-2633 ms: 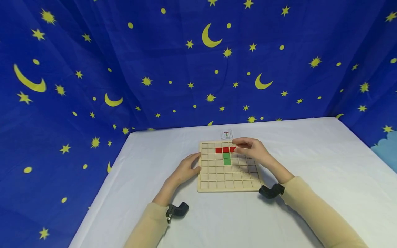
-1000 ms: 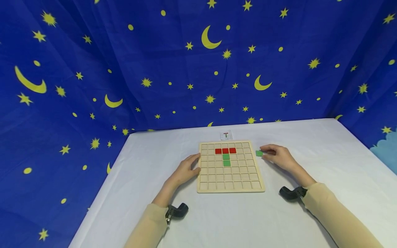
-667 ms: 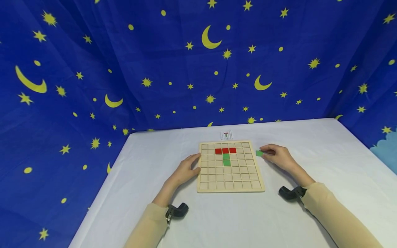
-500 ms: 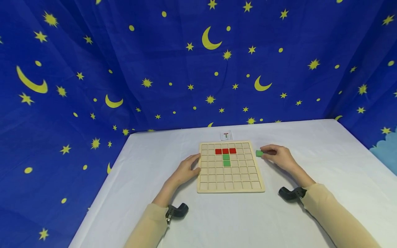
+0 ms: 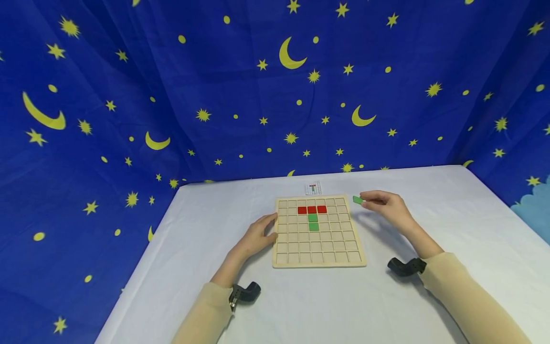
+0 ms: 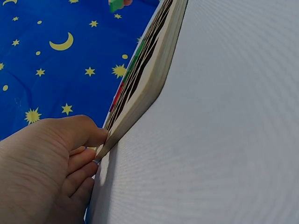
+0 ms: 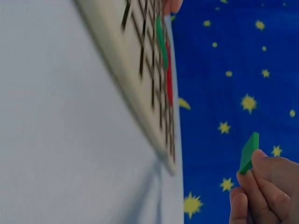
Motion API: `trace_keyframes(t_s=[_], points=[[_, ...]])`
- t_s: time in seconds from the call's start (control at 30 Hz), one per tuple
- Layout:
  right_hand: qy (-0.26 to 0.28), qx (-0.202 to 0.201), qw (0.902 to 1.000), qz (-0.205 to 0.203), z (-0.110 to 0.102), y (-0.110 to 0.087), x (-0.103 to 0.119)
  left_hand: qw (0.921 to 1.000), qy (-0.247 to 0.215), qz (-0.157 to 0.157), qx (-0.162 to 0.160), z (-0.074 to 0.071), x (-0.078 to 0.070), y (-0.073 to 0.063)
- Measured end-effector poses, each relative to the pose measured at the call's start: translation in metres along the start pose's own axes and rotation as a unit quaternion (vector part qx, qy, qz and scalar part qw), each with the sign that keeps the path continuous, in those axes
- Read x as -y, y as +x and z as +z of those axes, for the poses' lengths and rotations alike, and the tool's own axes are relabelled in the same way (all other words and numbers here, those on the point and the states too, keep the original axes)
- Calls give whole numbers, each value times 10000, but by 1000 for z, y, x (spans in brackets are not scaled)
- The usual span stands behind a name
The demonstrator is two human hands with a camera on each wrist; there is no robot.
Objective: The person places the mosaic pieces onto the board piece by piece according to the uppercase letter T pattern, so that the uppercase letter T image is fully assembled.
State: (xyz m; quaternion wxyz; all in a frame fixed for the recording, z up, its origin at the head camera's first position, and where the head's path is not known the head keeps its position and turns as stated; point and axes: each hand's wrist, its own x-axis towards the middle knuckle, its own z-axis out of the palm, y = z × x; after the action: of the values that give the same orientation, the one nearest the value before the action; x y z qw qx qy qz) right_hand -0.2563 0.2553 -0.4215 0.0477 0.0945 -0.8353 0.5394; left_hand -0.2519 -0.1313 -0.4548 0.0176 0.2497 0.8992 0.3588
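Note:
My right hand pinches a green square tile between thumb and fingers, raised above the table just right of the board. In the right wrist view the green tile stands tilted on edge in the fingertips. My left hand rests against the left edge of a wooden grid board, thumb and fingers spread along the rim. On the board, a row of red tiles lies near the far side. Beneath its middle, two green tiles form a short column.
A small printed card with a red and green T pattern lies behind the board. White cloth covers the table. A blue curtain with stars and moons hangs behind and at the sides.
From above the red row, my right hand moved right to a green tile beside the board. It then pinched the tile and lifted it. My left hand stayed at the board's edge.

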Motion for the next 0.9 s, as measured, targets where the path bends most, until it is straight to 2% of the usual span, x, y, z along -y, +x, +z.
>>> trace_keyframes(t_s=[0.33, 0.63, 0.77, 0.9], points=[[495, 312, 9982, -98, 30, -7, 26, 10000, 64, -50, -25, 1, 2, 1], [559, 550, 9967, -190, 60, -18, 45, 9999, 50, -86, 15, 1, 2, 2], [449, 616, 9965, -331, 69, -20, 51, 10000, 38, -85, 21, 1, 3, 2], [4, 592, 9959, -688, 77, -22, 52, 10000, 33, -3, -17, 1, 3, 1]])
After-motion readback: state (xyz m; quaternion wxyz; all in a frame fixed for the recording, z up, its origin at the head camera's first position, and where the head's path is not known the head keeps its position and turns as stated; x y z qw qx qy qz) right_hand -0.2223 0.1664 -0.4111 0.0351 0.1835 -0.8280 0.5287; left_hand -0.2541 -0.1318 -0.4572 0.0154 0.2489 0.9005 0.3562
